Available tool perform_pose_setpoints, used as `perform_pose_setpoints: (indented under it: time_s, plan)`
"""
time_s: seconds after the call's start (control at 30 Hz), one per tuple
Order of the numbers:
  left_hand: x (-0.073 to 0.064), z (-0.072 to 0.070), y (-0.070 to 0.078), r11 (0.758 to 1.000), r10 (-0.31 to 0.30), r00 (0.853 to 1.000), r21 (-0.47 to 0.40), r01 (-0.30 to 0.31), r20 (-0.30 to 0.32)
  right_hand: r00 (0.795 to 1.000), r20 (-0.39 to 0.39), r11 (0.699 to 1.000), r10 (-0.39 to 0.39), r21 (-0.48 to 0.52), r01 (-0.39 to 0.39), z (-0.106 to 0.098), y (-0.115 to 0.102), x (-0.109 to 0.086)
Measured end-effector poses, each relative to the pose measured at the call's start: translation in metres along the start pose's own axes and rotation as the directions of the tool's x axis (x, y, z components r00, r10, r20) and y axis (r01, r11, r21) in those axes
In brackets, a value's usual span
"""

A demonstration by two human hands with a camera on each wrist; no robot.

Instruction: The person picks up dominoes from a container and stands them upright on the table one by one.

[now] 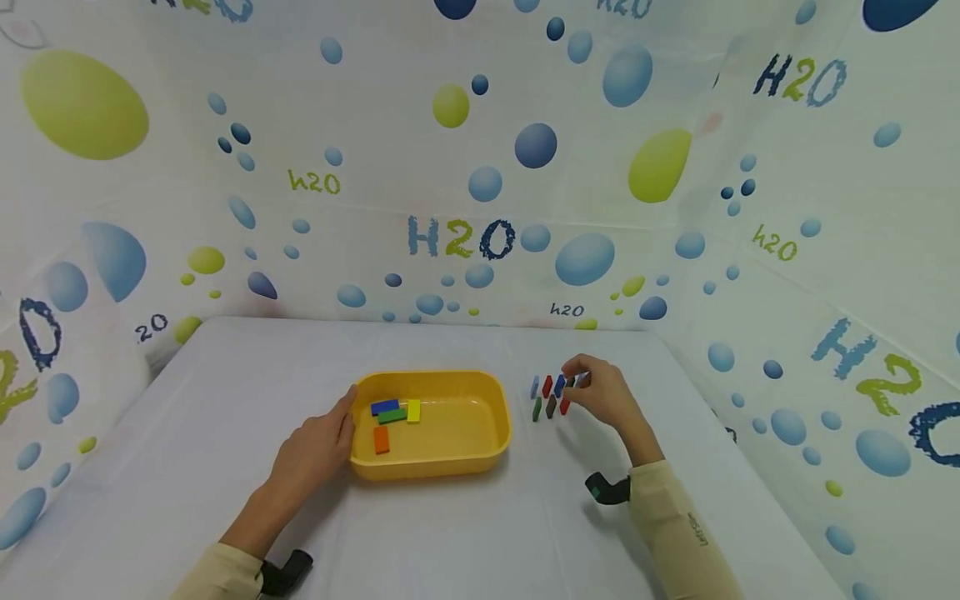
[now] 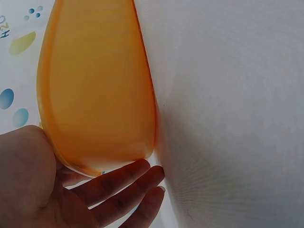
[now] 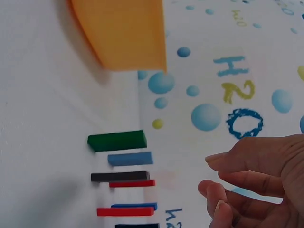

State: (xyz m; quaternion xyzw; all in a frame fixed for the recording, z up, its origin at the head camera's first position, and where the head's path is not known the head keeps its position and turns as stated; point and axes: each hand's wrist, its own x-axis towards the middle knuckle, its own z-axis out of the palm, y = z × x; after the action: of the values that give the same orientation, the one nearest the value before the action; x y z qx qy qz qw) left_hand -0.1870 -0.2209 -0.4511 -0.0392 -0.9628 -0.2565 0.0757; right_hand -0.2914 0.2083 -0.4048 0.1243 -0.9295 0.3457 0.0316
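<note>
My left hand (image 1: 318, 442) rests on the left end of a yellow tray (image 1: 431, 472). In the left wrist view its fingers (image 2: 118, 190) lie fairly straight against the tray's outside. Blue (image 1: 385, 407), green (image 1: 392, 416), yellow (image 1: 413, 412) and orange (image 1: 382, 440) blocks lie in the tray's left part. My right hand (image 1: 603, 396) is above two rows of small upright blocks to the right. In the right wrist view, thumb and fingers stand apart, holding nothing. Green (image 3: 118, 141), light blue (image 3: 130, 159), black (image 3: 120, 177) and red (image 3: 126, 212) blocks show there.
A white cloth (image 1: 420, 542) covers the table. Behind and at the sides hangs a sheet (image 1: 390, 125) printed with bubbles and H2O lettering. Both wrists carry a black device, the left one (image 1: 287, 573) near the table's front and the right one (image 1: 607, 489) below the blocks.
</note>
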Motion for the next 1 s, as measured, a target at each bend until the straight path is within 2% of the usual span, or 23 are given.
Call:
perform_pose_setpoints:
  time_s: [0.33,0.6,0.8,1.0]
  plan:
    - [0.000,-0.002,0.001,1.000,0.006,1.000,0.013,-0.006,-0.007,0.995,0.007,0.992,-0.100,0.075,0.100,0.016,-0.037,-0.003]
    - [0.000,-0.002,0.003,1.000,0.006,1.000,0.007,-0.006,-0.005,0.962,-0.009,0.958,-0.274,0.089,0.274,0.037,-0.068,0.004]
    - [0.000,-0.002,0.003,1.000,0.003,1.000,0.002,-0.003,-0.001,0.955,0.017,0.951,-0.295,0.101,0.292,0.051,-0.089,0.014]
    - [-0.001,-0.002,0.001,1.000,-0.001,1.000,0.004,0.001,-0.002,0.957,0.076,0.956,-0.281,0.114,0.271,0.069,-0.103,0.019]
